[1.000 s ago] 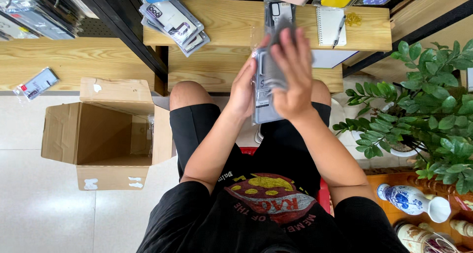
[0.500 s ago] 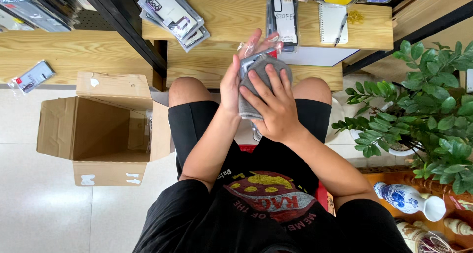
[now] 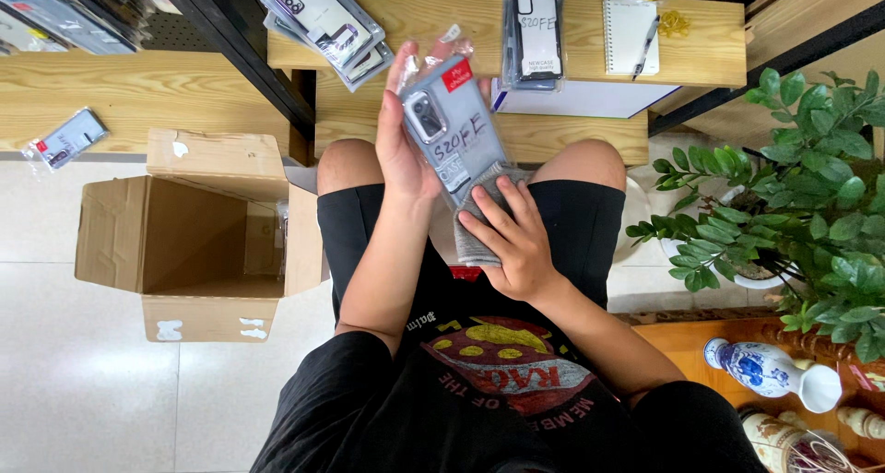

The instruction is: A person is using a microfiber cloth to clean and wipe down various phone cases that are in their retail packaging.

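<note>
Left hand (image 3: 403, 150) is gripping a bagged phone case (image 3: 456, 127) up over the lap, while the right hand (image 3: 512, 238) presses a grey cloth (image 3: 475, 219) against its lower end. Open cardboard box (image 3: 184, 242) sits on the floor alongside.

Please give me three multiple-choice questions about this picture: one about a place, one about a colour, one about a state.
1. Where does the cardboard box stand?
A. on the wooden shelf
B. on the floor, on the person's left side
C. on the person's lap

2. What colour is the cloth under the right hand?
A. grey
B. yellow
C. red

3. In what state is the cardboard box?
A. taped shut
B. crushed flat
C. open, with its flaps spread

Answers:
1. B, it rests on the white tiles beside the left knee.
2. A, grey fabric shows beneath the fingers.
3. C, its inside is visible, while the left hand holds up a bagged phone case.
</note>
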